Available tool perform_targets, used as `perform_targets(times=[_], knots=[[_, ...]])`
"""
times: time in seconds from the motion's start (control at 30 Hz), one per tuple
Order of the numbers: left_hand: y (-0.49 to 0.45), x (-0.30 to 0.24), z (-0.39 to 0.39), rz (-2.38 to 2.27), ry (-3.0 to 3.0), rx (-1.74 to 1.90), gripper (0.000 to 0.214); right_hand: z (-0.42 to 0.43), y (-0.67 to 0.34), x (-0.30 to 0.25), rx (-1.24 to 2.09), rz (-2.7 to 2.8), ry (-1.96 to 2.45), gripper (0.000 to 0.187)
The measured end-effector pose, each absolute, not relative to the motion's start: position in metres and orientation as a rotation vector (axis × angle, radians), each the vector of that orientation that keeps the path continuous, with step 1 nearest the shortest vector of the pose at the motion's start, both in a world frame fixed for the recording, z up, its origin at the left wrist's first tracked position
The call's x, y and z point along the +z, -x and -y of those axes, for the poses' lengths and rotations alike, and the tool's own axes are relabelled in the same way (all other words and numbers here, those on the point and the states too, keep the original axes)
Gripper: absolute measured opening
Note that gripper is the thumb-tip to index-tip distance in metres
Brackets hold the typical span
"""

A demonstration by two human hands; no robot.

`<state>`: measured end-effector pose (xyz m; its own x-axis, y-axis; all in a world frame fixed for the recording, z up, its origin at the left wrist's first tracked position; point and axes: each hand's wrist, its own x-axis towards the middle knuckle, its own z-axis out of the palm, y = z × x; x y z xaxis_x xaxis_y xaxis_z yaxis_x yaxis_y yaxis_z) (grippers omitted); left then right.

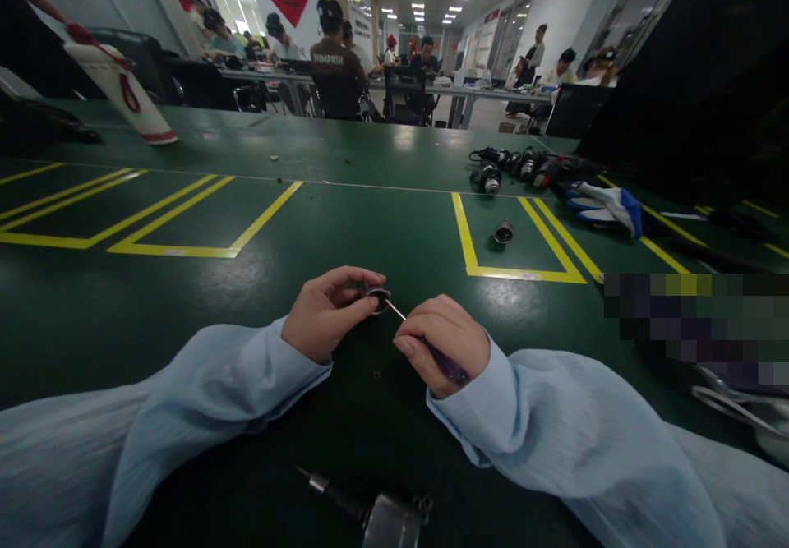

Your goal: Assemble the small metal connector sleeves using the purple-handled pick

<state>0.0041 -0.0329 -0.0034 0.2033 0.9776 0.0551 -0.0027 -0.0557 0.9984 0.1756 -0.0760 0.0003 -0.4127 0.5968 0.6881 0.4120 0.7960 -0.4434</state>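
Note:
My left hand [329, 311] is closed around a small round metal housing [380, 295], its hollow side turned toward my right. A screwdriver [449, 365] with a dark purple handle is gripped in my right hand [442, 338]. The thin shaft points up and left, and its tip reaches the opening of the housing; exact contact inside is hidden. On the green table below my hands lies a motor-like metal part [391, 522] with a pointed shaft. Several tiny ring-shaped pieces [422, 505] are beside it.
A similar metal housing [504, 232] sits inside a yellow-taped box at right. Behind it are several dark tool parts [490, 177] and a blue-white glove [607, 207]. A white cylindrical container [126, 92] stands far left. Other people sit at tables beyond.

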Motion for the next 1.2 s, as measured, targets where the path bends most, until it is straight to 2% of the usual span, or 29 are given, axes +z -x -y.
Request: perform_targets(times=[0.2, 0.47, 1.2], knots=[[-0.0069, 0.0001, 0.0346, -1.117, -1.398, 1.125, 0.016, 0.0769, -0.1744, -0.0001, 0.219, 2.062, 0.733, 0.018], [-0.0070, -0.0006, 0.0346, -1.127, -1.432, 1.112, 0.019, 0.0774, -0.1723, 0.0034, 0.129, 2.083, 0.723, 0.021], [-0.0091, 0.0011, 0.0366, -1.132, -1.416, 1.155, 0.015, 0.0812, -0.1723, 0.0056, 0.148, 2.087, 0.764, 0.020]])
